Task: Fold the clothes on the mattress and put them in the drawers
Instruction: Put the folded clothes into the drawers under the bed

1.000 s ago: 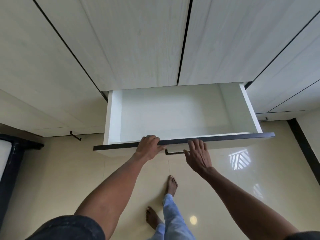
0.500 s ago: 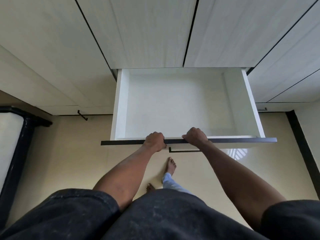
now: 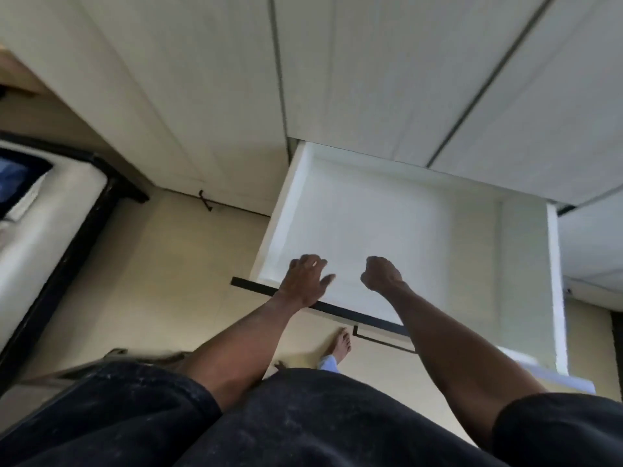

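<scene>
Drawer (image 3: 377, 227) stands pulled well out from the wardrobe (image 3: 371, 79), white inside, with nothing in it that we can see. Our left hand (image 3: 305, 281) hovers over the dark front rim, fingers spread and holding nothing. Our right hand (image 3: 382, 274) hangs above the drawer floor with fingers curled into a loose fist, and we see nothing in it. No clothes are in view; the mattress (image 3: 37, 230) shows at the left edge, well apart from the drawer, with something blue at its far end, too blurred to name. We judge the drawer is ready and the folding not yet begun. To do this step well we would leave the drawer out as it stands, turn left to the mattress, fold each piece flat and small enough to sit within the white walls, and carry it with both hands so the folds hold
</scene>
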